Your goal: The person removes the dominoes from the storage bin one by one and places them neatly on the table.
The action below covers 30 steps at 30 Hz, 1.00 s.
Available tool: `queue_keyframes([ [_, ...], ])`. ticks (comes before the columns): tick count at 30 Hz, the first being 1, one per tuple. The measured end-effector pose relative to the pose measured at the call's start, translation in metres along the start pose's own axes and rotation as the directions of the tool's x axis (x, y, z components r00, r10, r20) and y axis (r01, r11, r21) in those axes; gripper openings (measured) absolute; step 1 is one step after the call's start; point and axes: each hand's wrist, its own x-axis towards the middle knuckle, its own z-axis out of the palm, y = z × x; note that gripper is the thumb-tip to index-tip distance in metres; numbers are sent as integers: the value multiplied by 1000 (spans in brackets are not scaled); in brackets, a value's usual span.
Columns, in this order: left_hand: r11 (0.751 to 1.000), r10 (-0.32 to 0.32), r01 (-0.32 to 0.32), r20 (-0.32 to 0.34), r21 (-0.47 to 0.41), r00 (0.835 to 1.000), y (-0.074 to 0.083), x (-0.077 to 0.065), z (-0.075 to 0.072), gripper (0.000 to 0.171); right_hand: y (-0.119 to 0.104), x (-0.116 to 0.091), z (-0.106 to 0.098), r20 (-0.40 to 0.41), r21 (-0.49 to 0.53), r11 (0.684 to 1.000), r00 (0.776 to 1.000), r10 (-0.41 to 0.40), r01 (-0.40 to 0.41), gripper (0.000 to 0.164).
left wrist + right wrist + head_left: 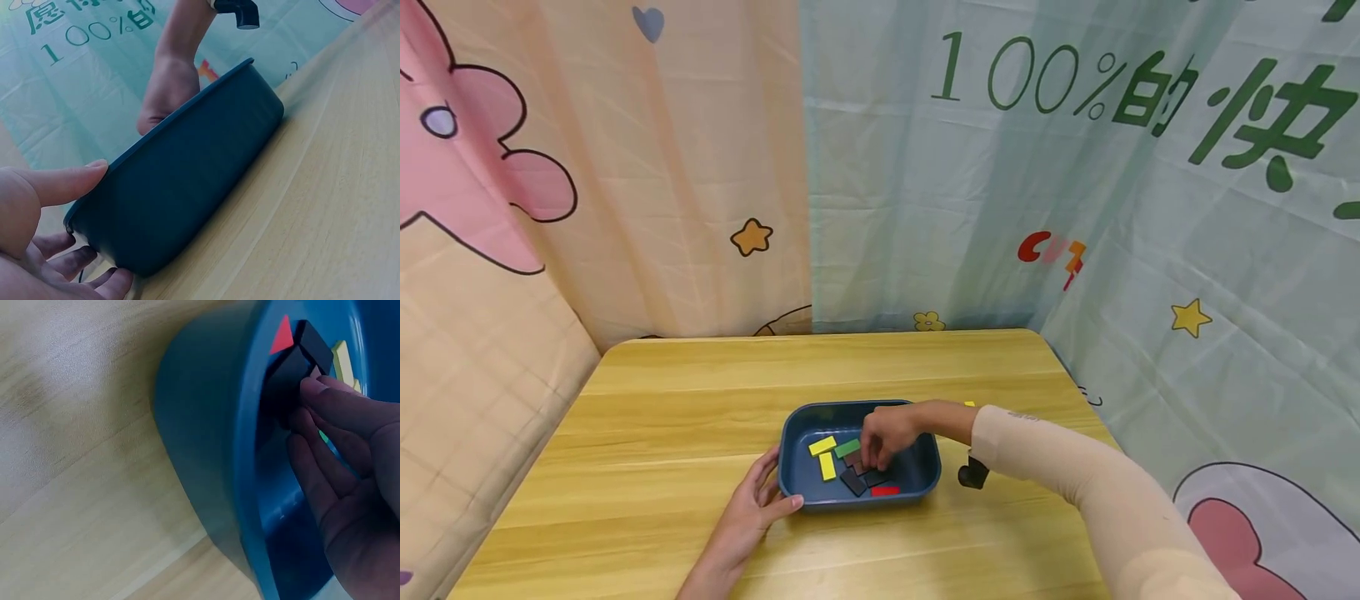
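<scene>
A dark blue plastic basin (857,506) stands on the table, with flat rectangular blocks on its floor. My left hand (747,510) grips the basin's left end, thumb on the rim and fingers against the outer wall and base. My right hand (887,433) reaches inside, its bent fingers down among the brown blocks (853,458) and black blocks (853,482). In the right wrist view, its thumb and fingertips touch the pieces; whether they pinch one is hidden. Near them lie yellow blocks (827,466), a green block (847,448) and a red block (885,491).
The wooden table (685,400) extends around the basin. Past the right forearm, a small yellow piece (970,404) shows on the table. A black device (973,473) hangs at the right wrist. Printed curtains (910,208) enclose the back and sides.
</scene>
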Motion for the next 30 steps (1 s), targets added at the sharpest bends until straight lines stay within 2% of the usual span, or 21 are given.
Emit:
queue_keyframes([
  [5,1000,1,-1,9,9,1000,0,1,0,89,-3,6,8,-7,-150,988,1000,-18,17,16],
  [9,1000,8,-8,21,7,1000,1,1,-1,88,-4,8,13,-16,-203,979,1000,-16,13,16],
  [21,999,12,-11,29,-31,999,-1,0,-2,86,-3,8,11,29,-138,990,1000,5,-1,15],
  [24,999,11,-10,32,-37,999,-1,0,-2,86,-2,6,7,36,-93,996,999,8,-4,16],
  [30,1000,3,-2,26,-25,1000,0,1,-2,87,3,-4,-4,2,12,1000,1000,28,-28,17],
])
